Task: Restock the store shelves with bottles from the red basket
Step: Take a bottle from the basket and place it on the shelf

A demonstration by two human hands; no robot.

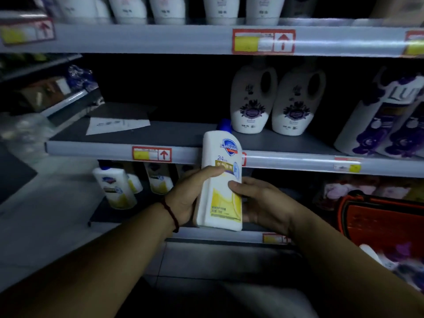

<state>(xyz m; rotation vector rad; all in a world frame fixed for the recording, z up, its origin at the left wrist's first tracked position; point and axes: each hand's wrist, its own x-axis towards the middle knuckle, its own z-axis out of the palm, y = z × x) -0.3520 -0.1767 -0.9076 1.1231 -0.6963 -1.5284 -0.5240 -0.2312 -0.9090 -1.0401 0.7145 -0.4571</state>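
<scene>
A white bottle (221, 180) with a blue cap and a yellow label stands upright in front of the shelves, held between both hands. My left hand (188, 198) grips its left side, thumb across the label. My right hand (259, 203) holds the right side with the thumb on the front. The red basket (380, 221) sits low at the right, with more bottles partly visible in it. Matching white-and-yellow bottles (117, 187) stand on the bottom shelf at the left.
The middle shelf (183, 154) carries a sheet of paper (117, 125) at the left, two white bottles with purple flowers (270, 104) and purple-labelled packs (385, 120) at the right. White bottles line the top shelf (160, 37). Floor lies at the left.
</scene>
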